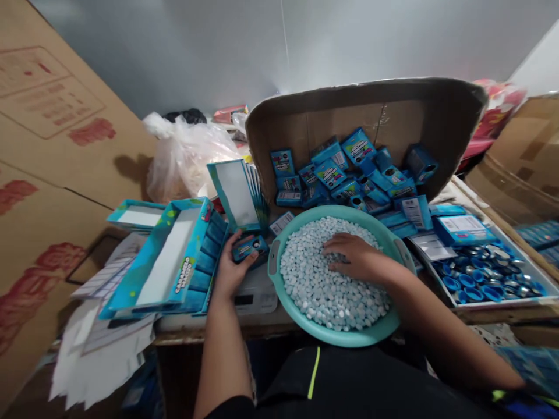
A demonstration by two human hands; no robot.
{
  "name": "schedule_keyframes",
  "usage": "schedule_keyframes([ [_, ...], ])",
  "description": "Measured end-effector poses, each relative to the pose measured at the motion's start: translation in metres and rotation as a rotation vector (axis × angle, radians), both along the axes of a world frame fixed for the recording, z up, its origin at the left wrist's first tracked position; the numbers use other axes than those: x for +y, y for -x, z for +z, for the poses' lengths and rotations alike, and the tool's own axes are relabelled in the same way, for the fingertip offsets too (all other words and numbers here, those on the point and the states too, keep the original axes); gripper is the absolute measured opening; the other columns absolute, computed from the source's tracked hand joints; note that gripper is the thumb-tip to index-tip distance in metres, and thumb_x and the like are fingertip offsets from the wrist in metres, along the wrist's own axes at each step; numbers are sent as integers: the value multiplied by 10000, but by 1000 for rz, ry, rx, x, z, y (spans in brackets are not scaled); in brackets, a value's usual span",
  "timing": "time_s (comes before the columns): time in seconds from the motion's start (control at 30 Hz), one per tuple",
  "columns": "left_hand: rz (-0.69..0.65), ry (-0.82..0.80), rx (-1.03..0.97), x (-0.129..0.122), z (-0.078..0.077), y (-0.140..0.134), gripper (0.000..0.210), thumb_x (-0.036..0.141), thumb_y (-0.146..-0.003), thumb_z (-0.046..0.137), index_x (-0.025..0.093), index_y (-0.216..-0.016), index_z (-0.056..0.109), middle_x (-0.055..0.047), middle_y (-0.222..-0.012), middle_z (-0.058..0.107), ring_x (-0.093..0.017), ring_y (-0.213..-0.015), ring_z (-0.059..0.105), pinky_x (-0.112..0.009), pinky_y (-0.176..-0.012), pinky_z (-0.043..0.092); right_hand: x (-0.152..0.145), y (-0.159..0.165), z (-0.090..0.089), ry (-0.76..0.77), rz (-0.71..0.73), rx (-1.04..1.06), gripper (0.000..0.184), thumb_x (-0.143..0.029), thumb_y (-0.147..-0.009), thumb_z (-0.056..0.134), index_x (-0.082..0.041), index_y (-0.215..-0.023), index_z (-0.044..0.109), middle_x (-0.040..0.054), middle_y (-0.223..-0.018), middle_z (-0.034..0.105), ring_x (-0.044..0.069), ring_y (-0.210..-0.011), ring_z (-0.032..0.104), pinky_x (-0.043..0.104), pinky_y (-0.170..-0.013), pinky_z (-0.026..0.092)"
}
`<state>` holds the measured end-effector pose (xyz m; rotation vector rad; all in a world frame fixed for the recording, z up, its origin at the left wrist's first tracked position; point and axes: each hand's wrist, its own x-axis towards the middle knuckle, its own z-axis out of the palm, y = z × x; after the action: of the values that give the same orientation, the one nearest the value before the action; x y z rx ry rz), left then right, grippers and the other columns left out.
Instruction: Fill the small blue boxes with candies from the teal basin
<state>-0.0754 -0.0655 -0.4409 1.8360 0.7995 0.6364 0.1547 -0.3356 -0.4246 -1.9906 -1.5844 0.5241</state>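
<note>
Blue display boxes (186, 273) stand at left, just beside the left hand (233, 265), which grips 1 small blue box (250, 248) near a scale (257, 301). Next, a teal basin (340, 336) holds pale pellets (305, 273); the right hand (358, 256) touches them, fingers loosely bent, its grip impossible to tell. Farther right, a white tray (510, 304) contains blue-and-silver pieces (484, 270).

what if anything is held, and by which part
The left hand holds a small blue box by its left end, thumb on its near side. The right hand is in the pale blue pieces; whether it grips any cannot be told.
</note>
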Motion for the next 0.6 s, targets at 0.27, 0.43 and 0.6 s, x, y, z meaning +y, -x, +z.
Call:
schedule_keyframes([
  [0.27,236,-1009,-228,-64,-6,49,335,173,-873,732,185,-1186,613,-119,-1150,709,-237,-1108,715,-421,-961,618,-6,0,-3,13,22,-3,372,-425,-1001,608,-212,-1258,774,141,-1388,703,376,-1385,568,609,-1198,434],
  [0.43,20,-1115,-7,-91,-39,113,193,76,-864,705,201,-969,602,12,-755,665,-118,-647,641,-233,-656,537,-8,0,3,119,40,13,427,-482,-952,655,-212,-1265,766,144,-1407,686,384,-1380,553,609,-1191,438],
  [0.6,140,-1131,127,-102,-82,126,76,200,-914,643,208,-860,591,-3,-649,618,-160,-567,574,-291,-577,449,-8,-8,-1,144,36,23,380,-410,-980,540,-223,-1199,789,145,-1298,729,382,-1311,591,607,-1127,486],
])
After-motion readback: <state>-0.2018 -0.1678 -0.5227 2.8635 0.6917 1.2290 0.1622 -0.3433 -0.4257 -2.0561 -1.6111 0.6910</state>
